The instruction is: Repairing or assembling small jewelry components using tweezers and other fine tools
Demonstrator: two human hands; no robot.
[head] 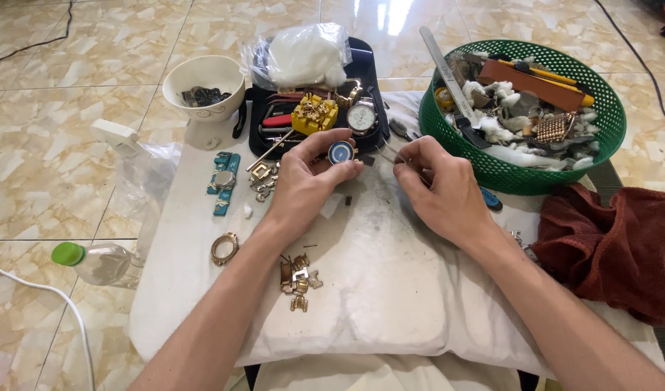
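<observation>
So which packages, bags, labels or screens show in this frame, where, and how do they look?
Clear plastic bag of white cotton wool: top centre, on the black tray, puffy.
Crumpled clear plastic bag: left edge of the white cloth-covered table, seemingly empty.
Clear plastic bottle with green cap: lying on the floor, lower left.
No labels, signs or screens readable as such.

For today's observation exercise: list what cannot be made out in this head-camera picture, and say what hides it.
1. Head view: what the right hand pinches, too small and covered by its curled fingers.
2. The back of the blue-dialled watch case, hidden by the left hand.
3. The dark parts in the white bowl, too small to tell apart.
4. The red cloth, cut off by the right edge.
</observation>
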